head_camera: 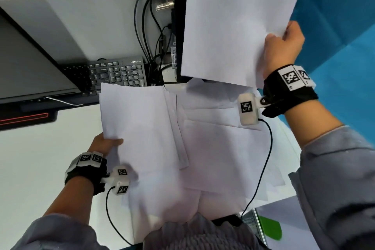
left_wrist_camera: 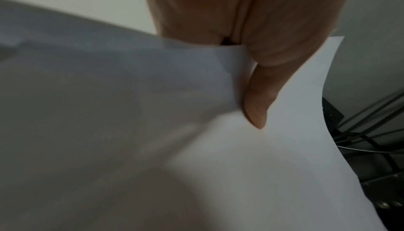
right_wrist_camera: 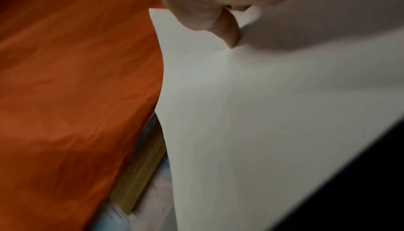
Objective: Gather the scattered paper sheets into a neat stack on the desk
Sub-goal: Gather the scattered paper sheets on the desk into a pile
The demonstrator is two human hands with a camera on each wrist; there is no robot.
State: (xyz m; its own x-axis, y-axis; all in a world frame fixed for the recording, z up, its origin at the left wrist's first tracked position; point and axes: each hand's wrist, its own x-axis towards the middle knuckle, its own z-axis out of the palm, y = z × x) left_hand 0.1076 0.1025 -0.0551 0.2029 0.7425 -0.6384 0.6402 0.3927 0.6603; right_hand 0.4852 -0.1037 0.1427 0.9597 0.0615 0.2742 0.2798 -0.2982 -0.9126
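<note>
My right hand [head_camera: 282, 46] grips a bundle of white sheets [head_camera: 233, 22] by its lower right edge, held upright well above the desk; the thumb [right_wrist_camera: 229, 32] presses the paper [right_wrist_camera: 262, 113] in the right wrist view. My left hand [head_camera: 107, 144] pinches the near left edge of another white bundle [head_camera: 140, 122], lifted slightly over the desk, with the thumb [left_wrist_camera: 255, 103] on top of the sheet [left_wrist_camera: 262, 165]. More loose sheets [head_camera: 223, 148] lie overlapped and askew on the white desk [head_camera: 40, 158] between my arms.
A black keyboard [head_camera: 119, 75] and a dark monitor [head_camera: 30, 63] stand at the back left. Cables [head_camera: 148, 30] and a black computer case [head_camera: 178, 26] sit behind the papers. Blue cloth [head_camera: 341, 36] lies to the right, a green-marked booklet [head_camera: 265, 227] at the near right.
</note>
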